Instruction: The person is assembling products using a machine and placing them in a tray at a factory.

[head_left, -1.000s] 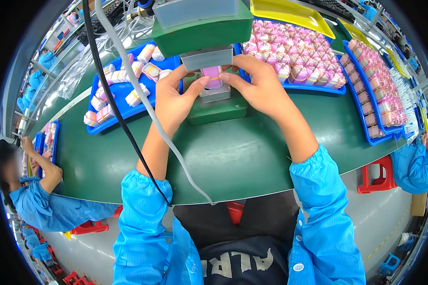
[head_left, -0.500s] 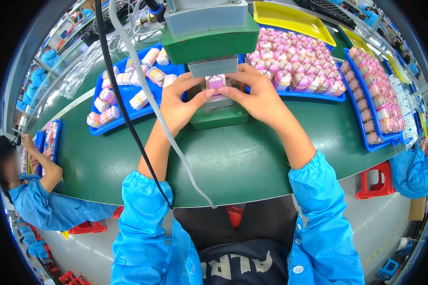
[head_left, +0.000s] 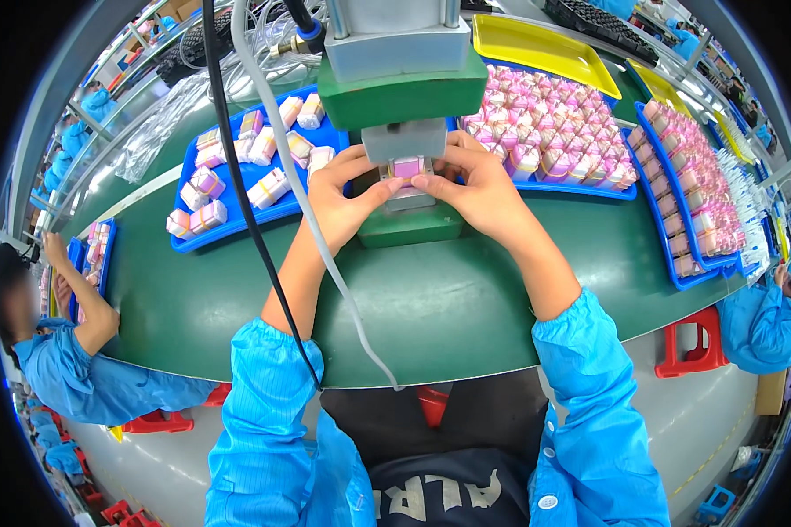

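Head view: less of the small pink block [head_left: 407, 167] shows under the upper metal piece [head_left: 417, 140] than a second ago, suggesting it is now better seated between that and the lower metal piece [head_left: 410, 203]; left hand [head_left: 339, 198] and right hand [head_left: 478, 191] pinch it, thumbs at its front, other fingertips partly hidden

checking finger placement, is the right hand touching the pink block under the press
Touching: the head view shows the right hand with its thumb tip against the near side of the pink block.
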The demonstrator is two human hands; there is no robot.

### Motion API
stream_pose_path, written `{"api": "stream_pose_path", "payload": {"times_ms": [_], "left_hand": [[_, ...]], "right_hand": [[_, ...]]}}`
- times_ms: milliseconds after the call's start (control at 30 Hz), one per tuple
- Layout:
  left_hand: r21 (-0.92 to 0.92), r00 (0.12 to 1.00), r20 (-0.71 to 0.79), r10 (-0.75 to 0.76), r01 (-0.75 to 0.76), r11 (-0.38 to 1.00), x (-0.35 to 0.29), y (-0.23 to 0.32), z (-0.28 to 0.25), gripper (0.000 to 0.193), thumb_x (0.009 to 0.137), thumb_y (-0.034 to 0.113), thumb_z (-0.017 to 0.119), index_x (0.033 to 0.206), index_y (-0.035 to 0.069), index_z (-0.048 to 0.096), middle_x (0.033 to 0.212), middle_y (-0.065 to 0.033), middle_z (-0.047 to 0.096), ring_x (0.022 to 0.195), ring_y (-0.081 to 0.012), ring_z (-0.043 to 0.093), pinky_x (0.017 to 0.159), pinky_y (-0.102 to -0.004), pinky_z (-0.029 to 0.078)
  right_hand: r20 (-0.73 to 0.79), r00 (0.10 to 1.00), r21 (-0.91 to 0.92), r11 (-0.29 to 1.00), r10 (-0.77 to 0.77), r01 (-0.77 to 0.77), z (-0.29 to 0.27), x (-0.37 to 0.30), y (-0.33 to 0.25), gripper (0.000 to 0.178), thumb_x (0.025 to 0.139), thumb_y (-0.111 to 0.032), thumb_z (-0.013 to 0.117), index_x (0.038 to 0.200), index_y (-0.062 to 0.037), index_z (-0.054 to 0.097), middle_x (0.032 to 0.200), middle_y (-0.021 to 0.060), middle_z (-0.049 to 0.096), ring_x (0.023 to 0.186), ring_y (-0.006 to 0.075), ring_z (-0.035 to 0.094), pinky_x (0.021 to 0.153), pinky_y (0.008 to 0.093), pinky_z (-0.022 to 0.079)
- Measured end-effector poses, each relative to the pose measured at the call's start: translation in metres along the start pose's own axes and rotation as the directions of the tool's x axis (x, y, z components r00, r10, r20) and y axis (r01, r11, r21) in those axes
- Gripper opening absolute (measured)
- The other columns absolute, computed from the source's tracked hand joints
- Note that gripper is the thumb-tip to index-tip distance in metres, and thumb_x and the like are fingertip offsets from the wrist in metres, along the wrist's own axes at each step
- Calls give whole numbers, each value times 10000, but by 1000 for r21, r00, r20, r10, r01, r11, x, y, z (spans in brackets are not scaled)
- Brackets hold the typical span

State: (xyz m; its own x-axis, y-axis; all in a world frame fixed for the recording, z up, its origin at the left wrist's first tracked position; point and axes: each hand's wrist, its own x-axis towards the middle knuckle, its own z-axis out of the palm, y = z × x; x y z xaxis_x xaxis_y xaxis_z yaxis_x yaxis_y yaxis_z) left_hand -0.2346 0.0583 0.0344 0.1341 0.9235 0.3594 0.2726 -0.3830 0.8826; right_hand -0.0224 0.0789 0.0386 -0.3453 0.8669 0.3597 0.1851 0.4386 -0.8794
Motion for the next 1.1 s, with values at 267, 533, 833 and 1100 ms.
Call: {"api": "stream_pose_path", "payload": {"times_ms": [267,533,833,1100], "left_hand": [[-28,1000,-1,-4,4,1000,-1,1,0,313,807,153,769,1097,41,741,1206,-127,664,1103,-239,623,973,-357,456],[-28,1000,11,13,-12,1000,1,0,-1,358,807,167,781,1119,1,718,1198,-116,661,1116,-239,614,997,-358,439],[-132,990,39,-137,141,981,2,18,10,407,857,204,756,1214,30,664,1116,-80,674,1055,-190,626,969,-322,455],[-441,982,-77,-174,123,889,3,9,-4,395,931,264,674,1206,-18,659,1158,-101,688,1058,-174,624,963,-293,450]], "right_hand": [[-11,1000,12,1000,-27,27,1,1,5,297,817,-144,792,1032,28,679,1017,52,551,765,127,514,674,275,462],[50,999,75,997,10,-14,-6,1,6,348,818,-115,778,1129,9,686,1030,71,595,781,133,567,697,273,481],[-17,976,-569,804,-218,170,-69,-1,-6,374,759,-66,733,1131,-56,693,1069,99,651,1018,303,571,897,389,441],[-69,995,-762,648,-73,-5,-58,-6,-2,397,753,-48,744,1142,-82,670,1087,82,607,1103,286,541,956,446,315]]}}
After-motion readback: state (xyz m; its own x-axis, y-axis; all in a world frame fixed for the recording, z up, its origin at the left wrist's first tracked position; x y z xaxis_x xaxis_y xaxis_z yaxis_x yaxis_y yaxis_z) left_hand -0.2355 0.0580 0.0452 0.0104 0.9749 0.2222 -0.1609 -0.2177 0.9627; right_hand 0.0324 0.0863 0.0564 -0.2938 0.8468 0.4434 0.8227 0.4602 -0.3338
